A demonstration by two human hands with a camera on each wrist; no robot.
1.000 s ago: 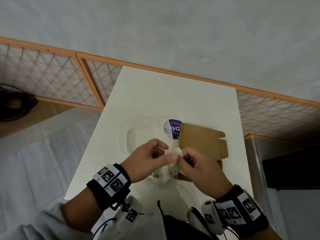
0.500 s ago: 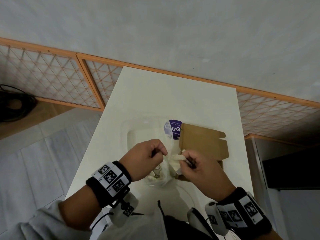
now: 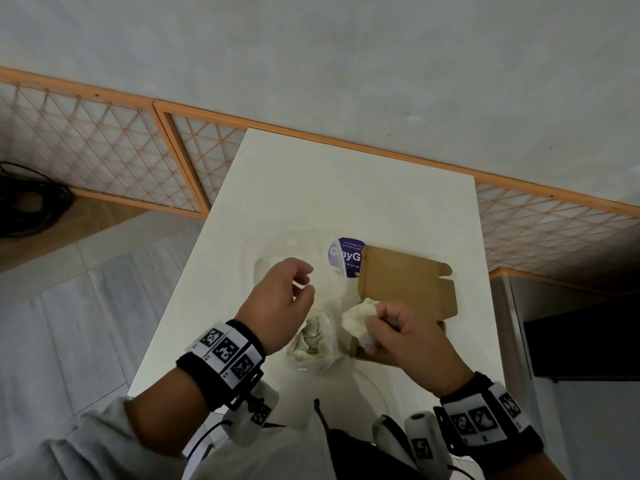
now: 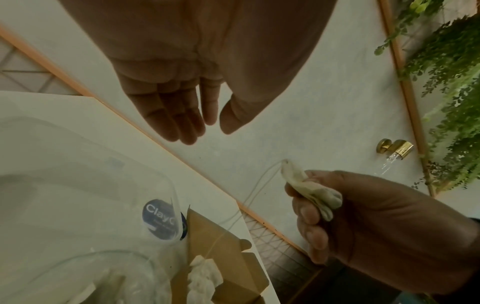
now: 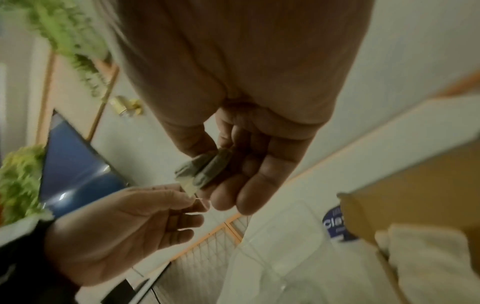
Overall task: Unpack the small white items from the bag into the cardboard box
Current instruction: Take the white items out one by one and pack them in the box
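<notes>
Left hand [image 3: 282, 299] relaxed, right hand [image 3: 405, 336] pinching.

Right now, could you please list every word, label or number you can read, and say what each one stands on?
"Clay": purple round sticker on the clear plastic bag; its letters end at the cardboard box.
Smaller sticker lines: too small to read reliably.
Wristband markers: coded squares, with no readable words.

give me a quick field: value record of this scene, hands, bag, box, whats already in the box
left hand: empty, fingers loosely curled, over the bag
right hand: grips one small white item above the box's near edge
bag: clear plastic, on the table, more white items inside
cardboard box: open, lid flap up, right of the bag
in the box: at least one white item
clear tub with purple label: left of the box
</notes>
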